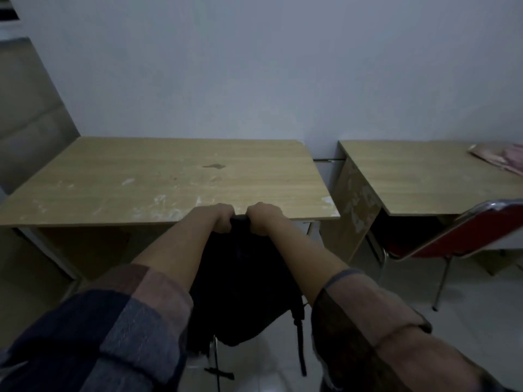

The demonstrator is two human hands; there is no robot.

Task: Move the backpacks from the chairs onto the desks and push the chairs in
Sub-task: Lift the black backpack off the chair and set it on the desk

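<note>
A black backpack (243, 290) hangs between my forearms, just in front of the near edge of the left wooden desk (158, 176). My left hand (222, 217) and my right hand (261, 219) are both closed on its top, side by side. Its straps dangle toward the floor. The chair under it is hidden; only thin dark legs show below the bag. To the right, a red chair (464, 239) with a chrome frame stands partly under the right desk (418, 176).
A pink and tan item (501, 159) lies on the far right corner of the right desk. A narrow gap separates the two desks. A white wall runs behind them. Pale floor tiles lie below.
</note>
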